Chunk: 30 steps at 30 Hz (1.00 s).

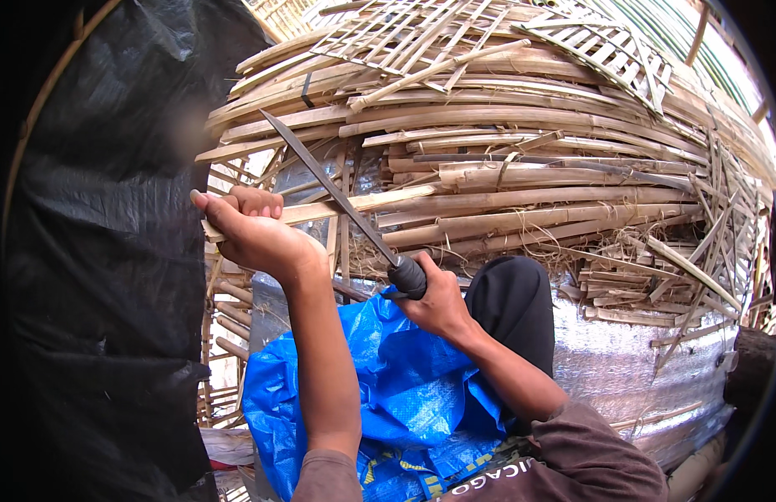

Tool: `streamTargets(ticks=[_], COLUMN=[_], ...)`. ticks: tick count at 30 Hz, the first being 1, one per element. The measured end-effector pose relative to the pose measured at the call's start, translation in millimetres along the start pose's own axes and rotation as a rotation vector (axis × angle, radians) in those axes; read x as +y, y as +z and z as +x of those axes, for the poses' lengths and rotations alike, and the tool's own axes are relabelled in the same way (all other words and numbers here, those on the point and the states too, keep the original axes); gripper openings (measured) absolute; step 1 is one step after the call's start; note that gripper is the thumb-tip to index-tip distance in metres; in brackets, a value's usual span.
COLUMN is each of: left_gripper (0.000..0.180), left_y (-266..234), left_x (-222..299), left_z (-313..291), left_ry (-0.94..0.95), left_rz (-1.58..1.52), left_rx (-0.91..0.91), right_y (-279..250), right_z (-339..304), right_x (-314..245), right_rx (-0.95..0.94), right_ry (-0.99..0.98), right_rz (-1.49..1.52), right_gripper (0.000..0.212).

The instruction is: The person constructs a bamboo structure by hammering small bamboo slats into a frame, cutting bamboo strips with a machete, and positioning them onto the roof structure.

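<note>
My left hand [252, 233] grips the near end of a pale bamboo strip [380, 201] while my right hand [434, 299] is closed around the dark handle of a long knife [334, 194], its blade crossing the strip. Behind, a stack of split bamboo [530, 134]; a blue tarp [388, 393] covers my lap.

A heap of split bamboo strips [522, 159] fills the background. Black plastic sheeting [103, 251] hangs left. A blue tarp [405, 393] lies over silver foil sheeting [622, 360]

A silver foil sheet [622, 360] carries the heaped bamboo strips [522, 167].
</note>
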State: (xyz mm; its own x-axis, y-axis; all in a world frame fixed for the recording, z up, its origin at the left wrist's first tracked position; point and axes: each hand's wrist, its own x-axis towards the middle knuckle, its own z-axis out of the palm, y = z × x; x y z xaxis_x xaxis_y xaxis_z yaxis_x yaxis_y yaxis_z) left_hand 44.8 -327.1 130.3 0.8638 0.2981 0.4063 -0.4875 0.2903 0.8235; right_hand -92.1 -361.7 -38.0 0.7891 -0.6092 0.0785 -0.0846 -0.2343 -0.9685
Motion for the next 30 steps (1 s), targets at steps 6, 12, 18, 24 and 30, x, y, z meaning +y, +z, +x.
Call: streamTargets(ticks=[6, 12, 18, 24, 30], left_gripper=[0.052, 0.051, 0.053, 0.05, 0.049], left_y=[-2.9, -2.1, 10.9, 8.2, -3.5], left_x=[-0.7, -1.9, -1.2, 0.6, -7.2], left_z=[-1.7, -0.9, -19.5, -14.1, -9.5], left_ry=[0.015, 0.052, 0.076, 0.1, 0.186], left_rz=[-0.007, -0.032, -0.053, -0.074, -0.031], left_rx=[-0.025, -0.09, -0.142, -0.118, -0.078], right_y=[-11.5, -14.2, -37.7, -25.6, -20.4], right_z=[-5.7, 6.5, 2.9, -12.6, -7.5], right_x=[-40.6, 6.5, 38.2, -39.0, 20.0], right_rx=[-0.094, -0.002, 0.051, -0.126, -0.031], right_ry=[-0.002, 0.072, 0.217, -0.025, 0.016], right_rz=[0.026, -0.123, -0.051, 0.14, 0.045], right_gripper=[0.045, 0.04, 0.039, 0.045, 0.045])
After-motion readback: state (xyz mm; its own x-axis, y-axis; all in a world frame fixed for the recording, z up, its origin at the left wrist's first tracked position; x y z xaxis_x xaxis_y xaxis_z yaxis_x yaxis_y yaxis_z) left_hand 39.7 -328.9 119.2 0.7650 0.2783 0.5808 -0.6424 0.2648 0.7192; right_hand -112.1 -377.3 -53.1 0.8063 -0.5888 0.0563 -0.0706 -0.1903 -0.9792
